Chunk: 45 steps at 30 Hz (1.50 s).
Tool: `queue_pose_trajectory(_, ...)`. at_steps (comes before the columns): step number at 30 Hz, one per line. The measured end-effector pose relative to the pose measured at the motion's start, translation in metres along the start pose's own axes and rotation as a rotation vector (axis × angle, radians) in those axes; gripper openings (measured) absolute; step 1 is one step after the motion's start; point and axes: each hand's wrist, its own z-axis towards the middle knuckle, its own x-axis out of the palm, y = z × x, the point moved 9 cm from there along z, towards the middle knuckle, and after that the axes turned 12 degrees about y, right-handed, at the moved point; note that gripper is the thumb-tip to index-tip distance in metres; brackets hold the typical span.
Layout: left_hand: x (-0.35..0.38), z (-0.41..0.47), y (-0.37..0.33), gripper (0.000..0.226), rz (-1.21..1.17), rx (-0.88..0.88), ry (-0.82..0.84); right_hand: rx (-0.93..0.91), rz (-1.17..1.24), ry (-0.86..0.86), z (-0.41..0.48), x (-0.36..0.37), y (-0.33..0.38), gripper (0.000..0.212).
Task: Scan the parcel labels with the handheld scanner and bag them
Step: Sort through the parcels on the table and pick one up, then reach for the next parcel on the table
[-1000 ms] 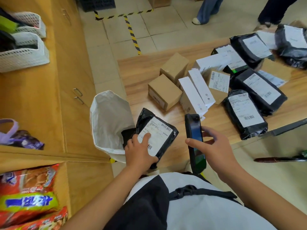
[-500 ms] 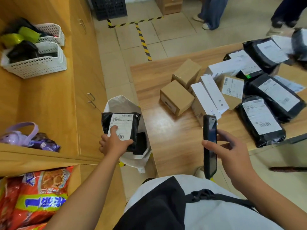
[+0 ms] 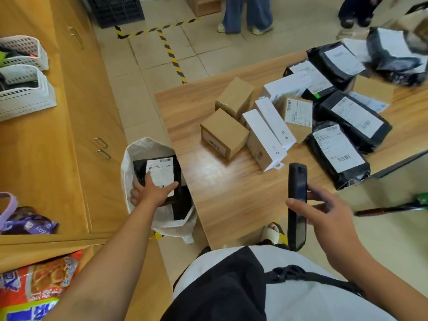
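My left hand (image 3: 150, 193) grips a black parcel (image 3: 159, 172) with a white label, held inside the mouth of the white sack (image 3: 139, 151) standing on the floor by the table's left edge. Another black parcel lies in the sack beneath it. My right hand (image 3: 322, 212) holds the black handheld scanner (image 3: 297, 200) upright over the table's near edge. On the wooden table (image 3: 231, 195) lie two brown boxes (image 3: 223, 133), white boxes (image 3: 264, 137) and several black labelled parcels (image 3: 338, 154).
A wooden cabinet (image 3: 69, 135) with white baskets (image 3: 25, 93) runs along the left. Snack packets (image 3: 34, 290) sit at the lower left. People's legs (image 3: 245, 15) stand on the tiled floor beyond the table. A dark stick (image 3: 389, 208) lies at the right.
My left hand carried the black parcel leftward off the table and down into the white sack. The scanner in my right hand stayed near the table's edge.
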Motion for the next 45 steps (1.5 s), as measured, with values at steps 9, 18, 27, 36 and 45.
queue_pose_trajectory(9,0.010,-0.037,-0.064,0.081,-0.101,0.232,-0.064,0.026,0.066,-0.031,-0.001,-0.014,-0.009,0.069)
queue_pose_trajectory(18,0.035,-0.087,-0.209,0.072,-0.031,0.545,-0.019,0.055,0.128,-0.054,0.002,-0.049,-0.022,0.086)
queue_pose_trajectory(27,0.059,-0.081,-0.282,0.086,0.286,0.408,0.034,0.061,0.187,-0.049,0.022,-0.108,-0.033,0.096)
queue_pose_trajectory(36,0.065,-0.077,-0.298,0.063,0.387,0.323,0.003,0.027,0.268,-0.050,0.052,-0.157,-0.036,0.086)
queue_pose_trajectory(45,0.072,-0.107,-0.244,0.056,0.250,0.287,-0.154,0.012,0.239,0.104,0.094,-0.163,-0.043,0.064)
